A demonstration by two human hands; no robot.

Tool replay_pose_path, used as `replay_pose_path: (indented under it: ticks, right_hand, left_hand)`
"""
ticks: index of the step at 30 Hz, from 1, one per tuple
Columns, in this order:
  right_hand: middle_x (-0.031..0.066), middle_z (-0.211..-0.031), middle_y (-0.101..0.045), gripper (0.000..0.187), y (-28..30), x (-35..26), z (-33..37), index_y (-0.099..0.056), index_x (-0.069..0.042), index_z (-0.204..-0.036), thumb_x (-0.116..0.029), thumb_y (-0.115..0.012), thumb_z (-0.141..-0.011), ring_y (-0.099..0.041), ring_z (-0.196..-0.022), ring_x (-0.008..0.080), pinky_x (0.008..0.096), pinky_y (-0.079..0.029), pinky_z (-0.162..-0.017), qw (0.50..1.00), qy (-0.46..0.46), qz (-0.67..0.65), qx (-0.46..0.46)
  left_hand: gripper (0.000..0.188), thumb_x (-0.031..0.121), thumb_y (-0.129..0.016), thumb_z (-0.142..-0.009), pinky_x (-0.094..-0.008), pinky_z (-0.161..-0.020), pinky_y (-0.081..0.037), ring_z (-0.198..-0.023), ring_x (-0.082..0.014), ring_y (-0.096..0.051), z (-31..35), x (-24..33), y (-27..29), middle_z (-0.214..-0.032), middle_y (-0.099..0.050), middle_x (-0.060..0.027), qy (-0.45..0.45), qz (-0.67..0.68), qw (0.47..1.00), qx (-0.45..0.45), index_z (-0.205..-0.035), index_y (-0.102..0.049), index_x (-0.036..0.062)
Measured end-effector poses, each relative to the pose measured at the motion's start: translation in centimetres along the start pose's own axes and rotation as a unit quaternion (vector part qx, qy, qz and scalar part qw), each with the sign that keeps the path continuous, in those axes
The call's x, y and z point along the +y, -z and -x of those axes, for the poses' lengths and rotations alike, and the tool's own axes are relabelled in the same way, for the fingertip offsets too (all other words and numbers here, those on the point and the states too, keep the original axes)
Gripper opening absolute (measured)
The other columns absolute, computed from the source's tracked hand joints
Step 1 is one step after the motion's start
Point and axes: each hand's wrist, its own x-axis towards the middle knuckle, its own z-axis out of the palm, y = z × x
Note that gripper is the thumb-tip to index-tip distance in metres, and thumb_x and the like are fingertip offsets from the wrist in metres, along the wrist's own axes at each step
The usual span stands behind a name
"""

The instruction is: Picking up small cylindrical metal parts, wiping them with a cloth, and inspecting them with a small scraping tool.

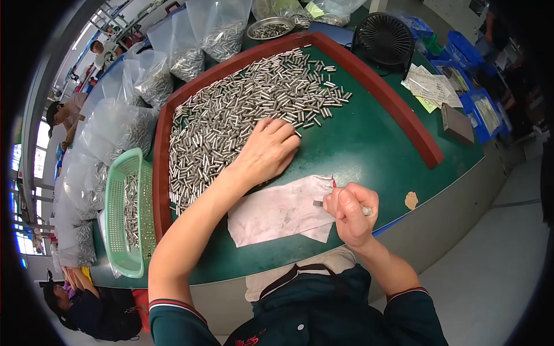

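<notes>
Short shiny metal pins [248, 98] lie in a broad heap on the green tabletop. My left hand [268, 151] rests at the heap's near right edge, its fingers curled down over the pins; whatever is under the fingertips is hidden. Over the right end of a pale pink, stained cloth [277, 213], my right hand [353, 212] is closed in a fist. It grips a slim rod-like tool, most of it covered by the fingers. A dark narrow tip [318, 203] sticks out on the left, and a pale rounded end [367, 211] shows at the right.
A dark red raised border [398, 98] frames the heap. At left stands a green basket [111, 213] of pins, with several clear bags of pins [153, 83] behind. A black fan [384, 37], papers [430, 86] and blue bins [482, 115] are at the right. Other people sit far left.
</notes>
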Motion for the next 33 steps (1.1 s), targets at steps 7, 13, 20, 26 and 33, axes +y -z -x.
replay_pose_path:
  ticks: [7,13,20,26,33]
  right_hand:
    - [0.0007,-0.049,-0.041,0.028,0.4,-0.7,-0.1,-0.039,-0.002,-0.056,-0.006,-0.045,-0.083,-0.033,-0.046,0.0068,0.0239,-0.029,-0.044,1.0,0.003,0.001,-0.001]
    - [-0.0001,-0.047,-0.033,0.032,0.0,-0.5,-0.3,-0.029,-0.005,-0.054,-0.006,-0.041,-0.084,-0.023,-0.044,0.0061,0.0247,-0.021,-0.042,1.0,0.022,-0.01,-0.018]
    - [-0.0004,-0.044,-0.027,0.035,-1.3,-1.2,-2.4,-0.033,-0.004,-0.053,-0.016,-0.037,-0.086,-0.019,-0.042,0.0064,0.0247,-0.019,-0.042,0.996,0.009,-0.035,-0.076]
    - [-0.0015,-0.045,-0.028,0.043,-4.1,-1.1,-8.4,-0.036,-0.007,-0.056,-0.031,-0.024,-0.09,-0.02,-0.042,0.0083,0.0252,-0.02,-0.044,0.979,0.038,0.058,-0.19]
    - [0.003,-0.048,-0.036,0.041,-2.9,1.4,-10.3,-0.038,-0.004,-0.053,-0.022,-0.029,-0.089,-0.031,-0.045,0.0098,0.0236,-0.026,-0.045,0.985,0.101,0.025,-0.141]
  left_hand:
    - [0.019,0.009,-0.059,-0.071,-0.0365,-0.083,-0.035,-0.094,-0.0215,-0.048,5.2,-0.2,3.2,-0.1,-0.05,-0.0061,0.043,-0.036,0.998,-0.005,-0.089,-0.052,0.0071]
    - [0.021,0.007,-0.061,-0.068,-0.0362,-0.08,-0.036,-0.093,-0.0238,-0.049,8.2,0.7,3.9,-0.096,-0.052,-0.0064,0.137,-0.026,0.988,0.066,-0.088,-0.056,0.0064]
    - [0.014,0.004,-0.063,-0.064,-0.033,-0.069,-0.034,-0.076,-0.0212,-0.046,8.7,2.8,3.2,-0.077,-0.049,-0.0031,0.229,-0.005,0.961,0.152,-0.077,-0.058,0.0078]
    - [0.007,0.003,-0.062,-0.065,-0.0335,-0.065,-0.033,-0.072,-0.0222,-0.046,6.2,3.5,2.0,-0.071,-0.048,-0.0047,0.289,0.062,0.94,0.172,-0.071,-0.059,0.0057]
    - [0.009,0.004,-0.063,-0.065,-0.0323,-0.066,-0.033,-0.074,-0.021,-0.046,3.2,3.9,0.7,-0.073,-0.049,-0.0043,0.256,0.029,0.951,0.171,-0.073,-0.06,0.0046]
